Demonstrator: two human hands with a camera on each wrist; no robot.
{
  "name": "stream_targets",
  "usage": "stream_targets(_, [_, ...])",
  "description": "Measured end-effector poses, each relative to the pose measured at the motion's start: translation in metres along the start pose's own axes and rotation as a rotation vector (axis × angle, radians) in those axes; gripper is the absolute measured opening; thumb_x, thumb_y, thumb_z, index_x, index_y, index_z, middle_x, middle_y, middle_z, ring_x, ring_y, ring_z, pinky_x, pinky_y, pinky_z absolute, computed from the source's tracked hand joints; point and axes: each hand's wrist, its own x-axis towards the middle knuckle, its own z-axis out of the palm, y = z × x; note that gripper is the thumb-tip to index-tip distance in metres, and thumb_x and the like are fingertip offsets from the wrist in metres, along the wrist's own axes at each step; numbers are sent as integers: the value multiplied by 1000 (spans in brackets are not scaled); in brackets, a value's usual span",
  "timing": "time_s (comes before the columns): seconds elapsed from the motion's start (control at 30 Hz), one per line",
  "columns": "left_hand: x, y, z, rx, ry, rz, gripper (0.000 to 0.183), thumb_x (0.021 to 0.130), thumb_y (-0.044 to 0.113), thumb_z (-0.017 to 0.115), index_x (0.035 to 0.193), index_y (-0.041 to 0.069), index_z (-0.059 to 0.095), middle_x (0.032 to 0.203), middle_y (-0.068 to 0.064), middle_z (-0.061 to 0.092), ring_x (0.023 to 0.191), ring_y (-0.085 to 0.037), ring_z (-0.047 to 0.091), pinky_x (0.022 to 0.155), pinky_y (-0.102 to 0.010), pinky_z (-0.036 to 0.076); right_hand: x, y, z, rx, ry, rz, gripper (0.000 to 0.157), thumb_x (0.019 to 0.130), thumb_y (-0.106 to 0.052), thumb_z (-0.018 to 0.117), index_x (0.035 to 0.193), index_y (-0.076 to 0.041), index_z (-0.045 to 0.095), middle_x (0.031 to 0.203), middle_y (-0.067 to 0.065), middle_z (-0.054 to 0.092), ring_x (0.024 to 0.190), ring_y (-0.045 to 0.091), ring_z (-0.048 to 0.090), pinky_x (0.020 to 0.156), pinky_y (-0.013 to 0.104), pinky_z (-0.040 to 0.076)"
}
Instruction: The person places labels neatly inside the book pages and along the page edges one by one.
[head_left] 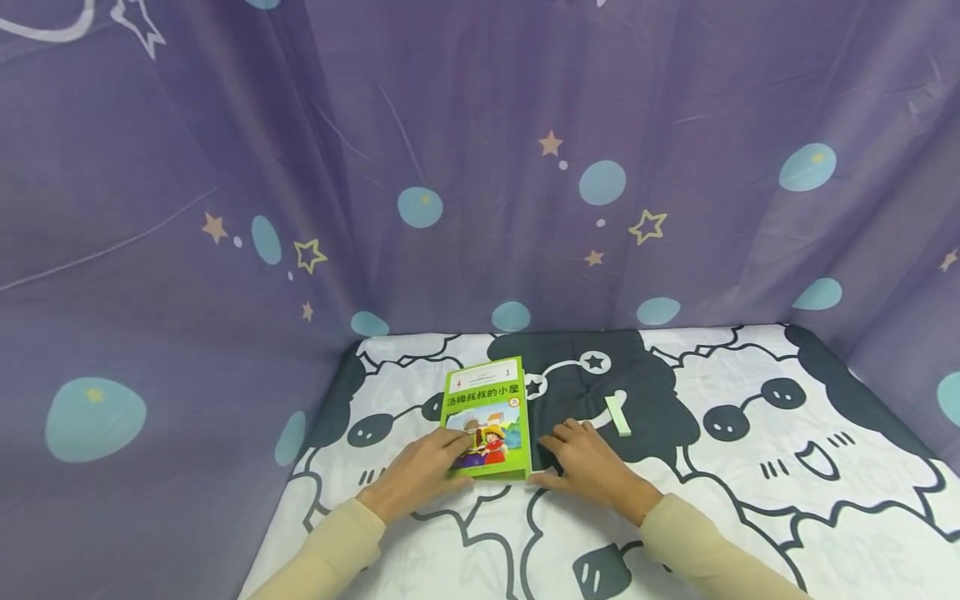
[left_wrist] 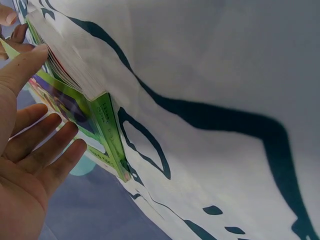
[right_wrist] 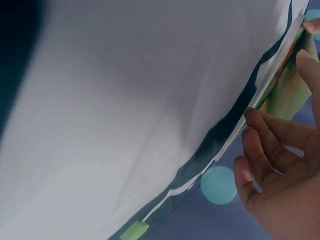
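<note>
A green picture book (head_left: pixel 483 417) with a cartoon cover lies on the patterned cloth. My left hand (head_left: pixel 423 467) lies at its lower left, fingers over the cover and thumb at the near edge. The left wrist view shows those fingers (left_wrist: pixel 65 137) extended beside the spine, with white page edges below the thumb. My right hand (head_left: pixel 588 462) is at the book's lower right corner, its thumb apart from loosely bent fingers. In the right wrist view, the cover (right_wrist: pixel 287 92) is tilted up near the right thumb, and the fingertips (right_wrist: pixel 250 112) are low by the cloth.
A small pale green block (head_left: pixel 617 415) lies right of the book, beyond my right hand. The cloth (head_left: pixel 825 533) carries black-and-white sheep drawings. Purple curtains (head_left: pixel 480 167) with stars and blue spots rise behind and at both sides.
</note>
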Motion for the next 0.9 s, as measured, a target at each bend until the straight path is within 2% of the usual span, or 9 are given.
stream_targets(0.1, [0,1,1,13,15,18,64,82,43,87,131,5,69,124,-8,68,108,-20,67,93,-36,59,1,-4,3,-1,-6,-20,69,85,-66,73,112,-3,77,94,3,65,85,18,52,79,44,53])
stream_targets(0.23, [0,1,1,26,33,23,61,80,41,89,127,6,71,121,-7,69,106,-19,67,91,-35,60,4,-8,7,-3,-14,-42,68,85,-65,75,111,-2,77,90,1,62,84,17,49,83,45,53])
stream_targets(0.33, [0,1,0,26,22,8,58,81,40,88,125,6,72,121,-7,69,107,-19,68,92,-35,60,5,-10,8,-12,-24,-51,65,85,-62,76,110,-2,78,90,0,62,85,17,49,87,46,53])
stream_targets(0.6, [-1,2,-7,31,-21,-8,53,86,42,83,124,6,73,122,-7,70,108,-20,68,95,-36,58,4,-13,9,-29,-17,-76,57,84,-56,80,105,-3,79,85,-2,59,80,16,48,75,36,48])
stream_targets(0.9, [-6,2,-9,45,20,27,44,90,39,81,117,5,76,116,-7,72,103,-19,69,90,-34,60,7,-14,8,-29,-52,-62,53,84,-54,80,101,-4,78,86,-1,60,82,17,50,76,38,49])
